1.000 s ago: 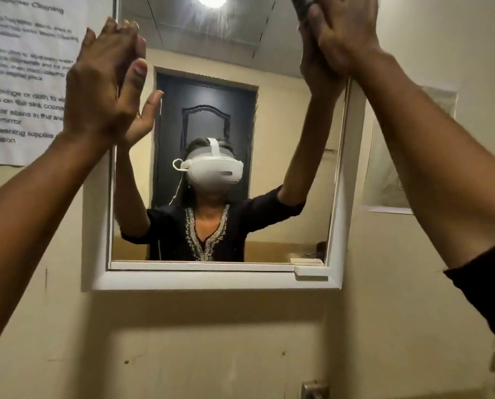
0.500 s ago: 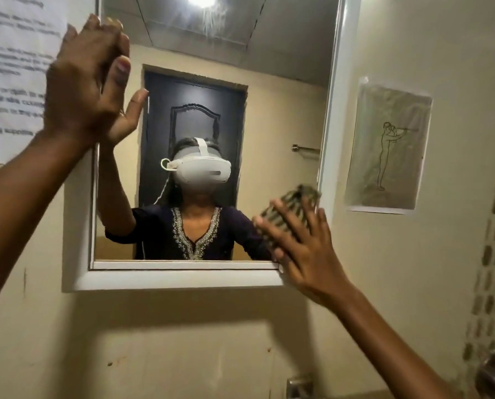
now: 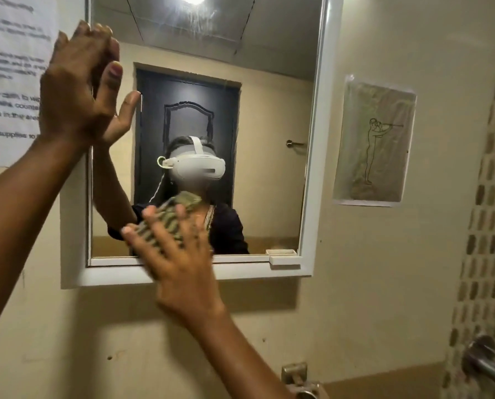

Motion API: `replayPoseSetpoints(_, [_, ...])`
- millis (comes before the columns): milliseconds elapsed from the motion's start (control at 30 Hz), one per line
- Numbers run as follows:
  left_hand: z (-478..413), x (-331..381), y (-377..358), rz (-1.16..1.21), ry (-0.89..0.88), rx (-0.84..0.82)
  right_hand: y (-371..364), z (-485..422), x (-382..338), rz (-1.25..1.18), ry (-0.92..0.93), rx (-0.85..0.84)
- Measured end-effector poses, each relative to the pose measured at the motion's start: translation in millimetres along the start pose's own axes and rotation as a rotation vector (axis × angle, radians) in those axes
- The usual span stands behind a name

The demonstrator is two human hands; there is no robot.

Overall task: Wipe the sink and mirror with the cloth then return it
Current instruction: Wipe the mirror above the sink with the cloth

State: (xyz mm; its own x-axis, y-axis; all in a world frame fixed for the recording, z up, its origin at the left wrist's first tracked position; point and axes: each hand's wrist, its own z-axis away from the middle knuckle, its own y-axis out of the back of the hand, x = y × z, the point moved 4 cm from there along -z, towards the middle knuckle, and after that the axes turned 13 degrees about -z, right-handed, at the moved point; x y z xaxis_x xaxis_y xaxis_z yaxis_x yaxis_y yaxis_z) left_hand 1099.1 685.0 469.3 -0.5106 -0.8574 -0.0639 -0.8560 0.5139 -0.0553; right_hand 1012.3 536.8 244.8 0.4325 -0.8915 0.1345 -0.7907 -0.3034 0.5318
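A white-framed mirror (image 3: 312, 168) hangs on the beige wall in front of me. My right hand (image 3: 180, 260) presses a striped green-grey cloth (image 3: 168, 223) flat against the lower middle of the glass, fingers spread over it. My left hand (image 3: 79, 87) rests flat against the mirror's upper left edge, fingers together, holding nothing. The glass reflects a person in a white headset and a dark door. The sink is out of view.
A printed notice (image 3: 10, 82) is taped to the wall left of the mirror. A line drawing on paper (image 3: 374, 139) hangs to the right. A metal tap fitting (image 3: 298, 378) and a chrome knob (image 3: 482, 358) sit low on the wall.
My right hand swept the cloth from the mirror's top right down to its lower right corner, then left to the lower middle. My left hand stayed on the upper left edge.
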Motion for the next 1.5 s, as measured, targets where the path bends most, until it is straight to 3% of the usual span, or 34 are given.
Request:
replayPoseSetpoints(200, [2,14,23,-0.043,-0.025,0.030,-27,-22,-46,0.102,0.126,-0.082])
replayPoseSetpoints(333, [2,22,30,-0.067,-0.012,-0.028,-6,0,-13,0.090,0.245,-0.068])
replayPoseSetpoints(500, [3,24,31,-0.026,0.005,0.007,33,52,62,0.164,0.155,0.047])
replayPoseSetpoints(700, [3,19,26,-0.030,0.010,0.017,63,96,98,0.351,0.271,-0.089])
replayPoseSetpoints(900, [2,18,25,-0.017,-0.005,0.017,74,105,98,0.476,0.354,-0.104])
replayPoseSetpoints(967, [3,17,24,-0.028,-0.005,0.015,93,107,106,0.428,0.282,0.063])
replayPoseSetpoints(1067, [3,16,23,-0.039,-0.005,0.001,137,86,129,0.254,-0.052,0.326])
replayPoseSetpoints(1167, [3,16,25,-0.021,0.015,-0.007,155,52,145,0.051,-0.300,0.311])
replayPoseSetpoints(1433, [3,17,28,0.015,0.040,-0.010,105,106,134,-0.042,-0.472,0.217])
replayPoseSetpoints(1500, [3,18,30,0.021,0.053,-0.011,91,127,124,-0.116,-0.548,0.296])
